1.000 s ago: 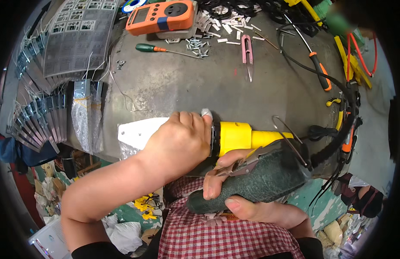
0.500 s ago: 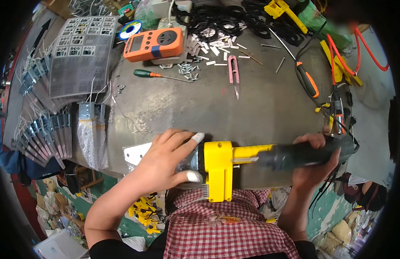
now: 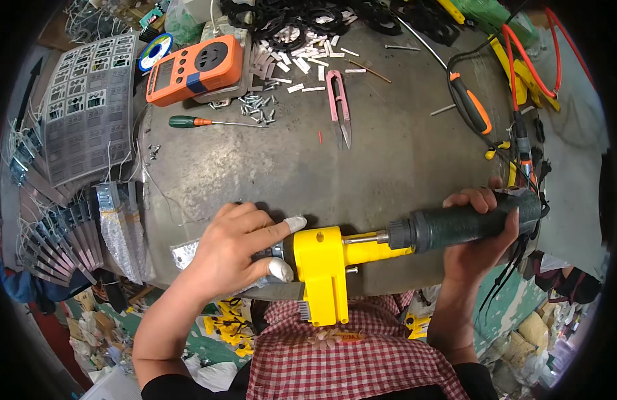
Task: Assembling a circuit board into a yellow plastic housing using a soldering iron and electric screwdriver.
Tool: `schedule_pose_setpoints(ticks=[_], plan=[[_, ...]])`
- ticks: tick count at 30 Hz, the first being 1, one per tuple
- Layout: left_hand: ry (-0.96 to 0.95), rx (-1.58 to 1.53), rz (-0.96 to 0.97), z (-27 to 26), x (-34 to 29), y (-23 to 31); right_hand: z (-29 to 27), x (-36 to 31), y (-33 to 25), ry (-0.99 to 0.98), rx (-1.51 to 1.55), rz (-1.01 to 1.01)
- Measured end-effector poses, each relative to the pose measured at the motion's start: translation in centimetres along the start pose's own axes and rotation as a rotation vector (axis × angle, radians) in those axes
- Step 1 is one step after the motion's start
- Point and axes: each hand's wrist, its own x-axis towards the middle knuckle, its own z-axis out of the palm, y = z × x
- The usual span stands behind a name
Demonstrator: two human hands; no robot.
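Note:
My left hand [image 3: 232, 250], white coverings on thumb and a fingertip, is closed around the dark end of a yellow plastic housing [image 3: 322, 273] near the table's front edge. A silvery flat piece [image 3: 185, 253] sticks out beyond that hand. In my right hand [image 3: 478, 227] is a dark electric screwdriver [image 3: 448, 230], lying nearly level. Its bit [image 3: 362, 239] points left, with its tip at the housing's upper right side. Just below, a screw [image 3: 352, 270] juts from the same side. A yellow handle-like part [image 3: 382, 251] extends right, partly behind the screwdriver.
Pink thread snips [image 3: 337, 103], a green-handled screwdriver [image 3: 188, 122] and loose screws [image 3: 257, 107] lie farther back. An orange meter [image 3: 195, 70] stands back left, near flat metal strips [image 3: 62, 240]. An orange-and-black screwdriver [image 3: 472, 107] and red cable [image 3: 512, 67] are at right.
The electric screwdriver's blurred bit was lower, level with the jutting screw; now it is sharp and higher on the housing's side. The whole view has shifted, so the table items appear farther left.

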Motion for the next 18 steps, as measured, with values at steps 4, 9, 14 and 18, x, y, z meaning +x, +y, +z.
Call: schedule_pose_setpoints(ticks=[4,9,14,18], plan=[[0.065,0.050,0.089,0.0,0.2,-0.3,-0.1,0.8,1.4,-0.034,0.084,0.013],[0.146,0.011,0.147,0.7,0.3,-1.0,-0.3,0.7,1.4,0.027,-0.021,-0.075],[0.120,-0.018,0.134,0.7,0.0,-1.2,-0.6,0.8,1.5,-0.041,-0.009,-0.086],[0.139,-0.056,0.136,0.9,0.2,-1.5,-1.3,0.9,1.1,-0.092,-0.038,-0.092]])
